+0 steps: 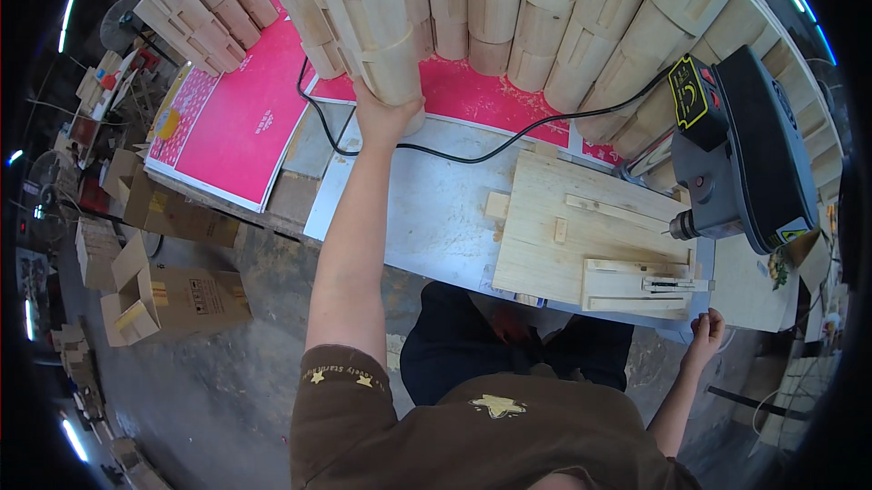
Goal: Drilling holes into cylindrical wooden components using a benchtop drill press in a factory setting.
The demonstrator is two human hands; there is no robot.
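My left hand (383, 116) reaches forward across the table and is closed around the foot of a tall stack of pale wooden cylinders (368, 13). The cylinders have long slots cut in their sides. At the table's right front edge, my right hand (707, 331) has its fingers curled together; what they hold, if anything, is too small to tell. It is nearest to the end of a wooden jig (636, 287) with a metal toggle clamp (672, 286). The jig sits on a plywood board (536, 258), below the chuck (681, 225) of a bench drill press (740, 145).
More stacked wooden cylinders (490, 9) line the table's back, on pink sheets (241, 127). A black cable (472, 159) loops across the table to the drill press. Open cardboard boxes (186, 299) stand on the floor at left. A fan (118, 25) is behind them.
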